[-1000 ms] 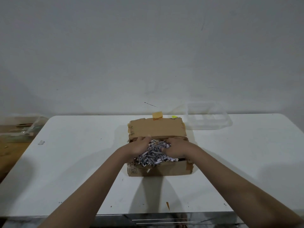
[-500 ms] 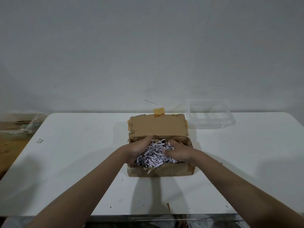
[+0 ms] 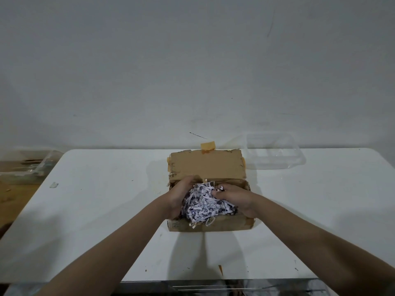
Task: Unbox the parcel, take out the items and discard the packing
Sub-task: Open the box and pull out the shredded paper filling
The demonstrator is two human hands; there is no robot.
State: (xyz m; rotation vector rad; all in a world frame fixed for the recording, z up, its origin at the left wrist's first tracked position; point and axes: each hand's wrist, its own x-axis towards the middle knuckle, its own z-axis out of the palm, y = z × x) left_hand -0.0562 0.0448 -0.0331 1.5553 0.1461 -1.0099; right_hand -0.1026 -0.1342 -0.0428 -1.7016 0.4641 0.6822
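**Both hands gathering the shredded paper out of the open parcel**

The brown corrugated cardboard box sits near the middle of the white rectangular table, its top flap folded back toward the wall and a strip of tan tape standing up at the flap's far edge; the box is filled with a loose heap of white shredded paper printed in dark ink, some strands spilling over the near wall. The left hand cups the heap from its left side, fingers curled in round the shreds; the right hand grips it from the right, fingers curled and pinching a tuft at the top. No packed item shows; whatever lies beneath is hidden.

The shreds look very light, soft and springy; they will probably compress under a squeeze yet shed strands when lifted, so the sound hold is a two-sided scoop, low and from underneath, pressed inward. A clear plastic tray stands just beyond the box's right far corner; another clear container sits off the table's left edge; which takes the packing, I cannot tell.
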